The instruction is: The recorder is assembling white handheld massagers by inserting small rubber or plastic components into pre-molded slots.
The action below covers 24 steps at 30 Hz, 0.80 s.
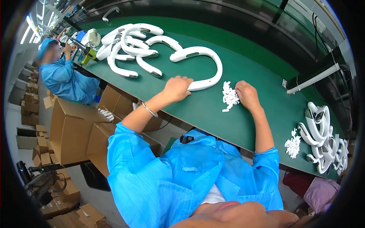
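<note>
A white U-shaped neckband (217, 62), apparently a neck fan, lies on the green table in front of me. A dark oval inset shows on its far end. My left hand (177, 88) is closed around the near end, its fingertips partly hiding that end. To the right, a small pile of short white plastic pieces (230, 95) is spread on the table. My right hand (247, 94) is at the pile's right edge with its fingers curled down onto it. What those fingertips pinch, if anything, is hidden.
More white neckbands (127, 41) are heaped at the left, near a yellow-green power tool (89, 55). Another heap of neckbands (323, 136) and a second pile of white pieces (292, 145) lie at the right. Cardboard boxes (72, 129) stand below left, beyond which a co-worker (68, 78) sits.
</note>
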Motion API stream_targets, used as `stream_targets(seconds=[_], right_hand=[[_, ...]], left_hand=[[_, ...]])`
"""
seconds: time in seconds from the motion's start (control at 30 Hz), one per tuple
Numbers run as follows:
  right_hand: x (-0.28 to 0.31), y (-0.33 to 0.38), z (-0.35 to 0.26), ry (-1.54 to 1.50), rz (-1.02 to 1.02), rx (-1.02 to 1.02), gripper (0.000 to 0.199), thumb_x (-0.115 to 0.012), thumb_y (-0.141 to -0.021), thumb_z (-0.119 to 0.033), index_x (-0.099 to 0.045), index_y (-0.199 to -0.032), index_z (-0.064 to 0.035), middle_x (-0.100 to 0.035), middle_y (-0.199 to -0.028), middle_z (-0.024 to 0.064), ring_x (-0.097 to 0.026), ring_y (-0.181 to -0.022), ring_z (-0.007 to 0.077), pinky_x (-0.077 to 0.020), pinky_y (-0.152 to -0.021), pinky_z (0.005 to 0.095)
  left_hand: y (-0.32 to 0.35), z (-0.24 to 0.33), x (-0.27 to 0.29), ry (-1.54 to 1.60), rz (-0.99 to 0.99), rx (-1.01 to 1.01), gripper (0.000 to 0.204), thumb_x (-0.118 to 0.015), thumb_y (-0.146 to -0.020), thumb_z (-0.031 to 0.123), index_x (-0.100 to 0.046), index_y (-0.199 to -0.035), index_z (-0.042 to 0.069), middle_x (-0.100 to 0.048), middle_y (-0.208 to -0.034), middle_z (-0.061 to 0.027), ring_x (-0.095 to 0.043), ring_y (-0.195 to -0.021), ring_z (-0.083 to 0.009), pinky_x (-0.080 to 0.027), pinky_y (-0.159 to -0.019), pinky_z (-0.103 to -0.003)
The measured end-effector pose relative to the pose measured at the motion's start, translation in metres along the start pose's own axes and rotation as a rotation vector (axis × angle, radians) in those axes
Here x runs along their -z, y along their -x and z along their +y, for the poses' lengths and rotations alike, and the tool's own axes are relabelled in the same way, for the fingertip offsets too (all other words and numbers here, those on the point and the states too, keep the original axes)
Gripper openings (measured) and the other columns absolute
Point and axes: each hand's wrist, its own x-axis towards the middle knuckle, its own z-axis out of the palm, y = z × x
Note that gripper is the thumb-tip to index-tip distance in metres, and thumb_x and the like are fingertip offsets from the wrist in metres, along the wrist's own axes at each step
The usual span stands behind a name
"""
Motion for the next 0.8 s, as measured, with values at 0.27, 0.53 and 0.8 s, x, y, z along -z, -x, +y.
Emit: stream_targets(seconds=[0.27, 0.53, 0.8], right_hand=[[0.019, -0.001, -0.001, -0.887, 0.122, -0.576, 0.009, -0.060, -0.085, -0.006, -0.065, -0.091, 0.0000, -0.065, -0.080, 0.0070, -0.058, -0.062, 0.0115, -0.0500, -0.059, 0.0244], [0.027, 0.020, -0.004, -1.631, 0.184, -0.747, 0.014, -0.061, -0.085, -0.002, -0.062, -0.097, 0.0054, -0.065, -0.088, 0.0133, -0.064, -0.076, 0.0151, -0.0564, -0.070, 0.0249], [0.044, 0.003, -0.033, -1.641, 0.251, -0.602, 0.016, -0.061, -0.083, 0.001, -0.063, -0.098, 0.0052, -0.065, -0.087, 0.0120, -0.065, -0.076, 0.0157, -0.0565, -0.072, 0.0253]], left_hand=[[-0.075, 0.035, 0.008, 0.052, -0.249, 0.029, 0.057, -0.074, -0.070, 0.032, -0.055, -0.115, 0.001, -0.062, -0.099, -0.0187, -0.058, -0.095, -0.0337, -0.046, -0.083, -0.041], [-0.065, 0.039, 0.044, 0.582, 0.067, 0.074, 0.032, -0.068, -0.071, 0.010, -0.060, -0.099, -0.003, -0.063, -0.081, -0.0104, -0.059, -0.077, -0.0185, -0.046, -0.073, -0.031], [-0.038, 0.064, 0.093, 0.595, 0.672, 0.208, 0.053, -0.076, -0.068, 0.016, -0.049, -0.111, -0.002, -0.060, -0.094, -0.0113, -0.059, -0.081, -0.0166, -0.048, -0.071, -0.026]])
